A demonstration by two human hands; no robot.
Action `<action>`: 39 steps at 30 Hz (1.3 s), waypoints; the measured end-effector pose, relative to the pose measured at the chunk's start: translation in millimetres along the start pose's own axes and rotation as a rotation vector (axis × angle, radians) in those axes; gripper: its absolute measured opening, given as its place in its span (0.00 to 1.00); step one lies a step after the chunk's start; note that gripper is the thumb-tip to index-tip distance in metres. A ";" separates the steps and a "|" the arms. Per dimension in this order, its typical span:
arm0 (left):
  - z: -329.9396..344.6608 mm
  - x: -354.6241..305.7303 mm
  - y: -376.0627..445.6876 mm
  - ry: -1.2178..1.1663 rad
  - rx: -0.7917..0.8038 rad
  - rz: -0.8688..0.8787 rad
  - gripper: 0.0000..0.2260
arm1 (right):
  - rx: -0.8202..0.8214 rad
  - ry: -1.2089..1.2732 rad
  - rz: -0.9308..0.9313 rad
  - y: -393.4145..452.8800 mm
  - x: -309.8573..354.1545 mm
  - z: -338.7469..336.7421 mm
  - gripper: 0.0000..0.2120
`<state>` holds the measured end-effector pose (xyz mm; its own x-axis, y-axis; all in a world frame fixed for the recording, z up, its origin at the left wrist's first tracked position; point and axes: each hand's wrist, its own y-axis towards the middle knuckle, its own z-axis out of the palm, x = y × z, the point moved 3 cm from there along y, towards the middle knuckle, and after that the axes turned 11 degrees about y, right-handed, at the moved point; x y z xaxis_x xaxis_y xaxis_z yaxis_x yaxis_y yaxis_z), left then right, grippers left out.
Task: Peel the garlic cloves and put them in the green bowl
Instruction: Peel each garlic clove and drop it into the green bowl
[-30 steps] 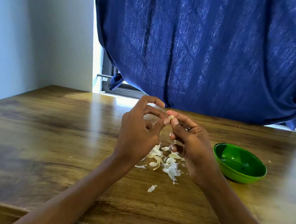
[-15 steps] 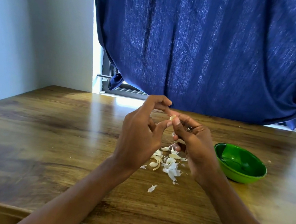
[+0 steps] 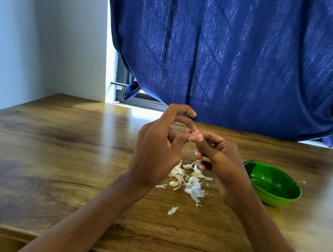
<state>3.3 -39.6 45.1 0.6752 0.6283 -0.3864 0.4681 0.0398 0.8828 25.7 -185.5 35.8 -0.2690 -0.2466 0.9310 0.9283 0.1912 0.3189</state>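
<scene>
Pale garlic clove (image 3: 194, 132) stays pinched between both hands' fingertips, the left hand (image 3: 155, 148) now nearer the right hand (image 3: 220, 158).

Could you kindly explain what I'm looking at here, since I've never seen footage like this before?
There is no machine: a person wears a camera on the head, looking forward and down at their own two bare hands. The left hand and right hand together pinch a small garlic clove above a wooden table, peeling it. Below them lies a pile of garlic skins and cloves. The green bowl for peeled cloves sits to the right; no cloves are visible in it. A blue curtain hangs behind.
</scene>
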 end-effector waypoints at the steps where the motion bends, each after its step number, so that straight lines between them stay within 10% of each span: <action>1: 0.1 -0.1 0.1 0.009 0.002 0.008 0.15 | 0.001 -0.010 0.000 0.3 -0.5 -0.2 0.07; 39: 3.7 0.4 -0.3 0.016 0.194 0.073 0.22 | 0.024 -0.249 -0.001 2.0 7.1 -7.7 0.05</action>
<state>5.5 -42.3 43.7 0.7032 0.6360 -0.3179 0.5205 -0.1558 0.8396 27.6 -194.2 41.6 -0.3279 -0.0060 0.9447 0.9222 0.2148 0.3215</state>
